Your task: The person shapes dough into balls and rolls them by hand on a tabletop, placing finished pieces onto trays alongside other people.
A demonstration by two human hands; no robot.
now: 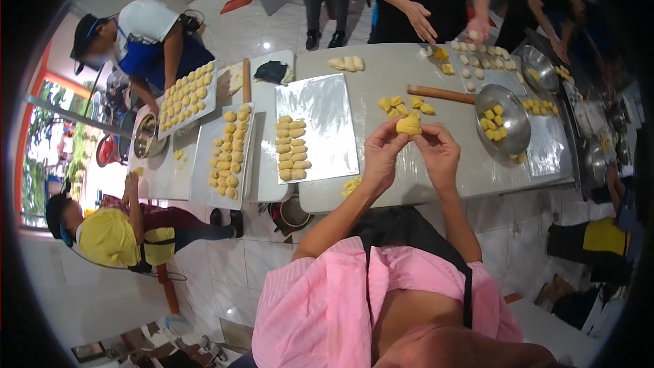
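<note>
Between my fingertips, above the table, is a piece of yellow dough (409, 125). My left hand (382, 148) pinches it from one side, and my right hand (438, 151) holds the opposite side, thumbs near its lower edge. Just beyond lie several loose yellow dough pieces (398, 105) on the plastic-covered table (327, 199). Left of my hands, a foil-lined tray (327, 128) carries rows of shaped dough along its left side. To the right, a tilted metal bowl (511, 138) contains yellow dough balls (493, 122).
A wooden rolling pin (442, 94) lies against the bowl. Pale dough (347, 64) rests near the far edge. Across the table, a person's hands (475, 28) work over a tray of white dough balls (480, 84). Two people at left stand beside more dough trays (202, 184).
</note>
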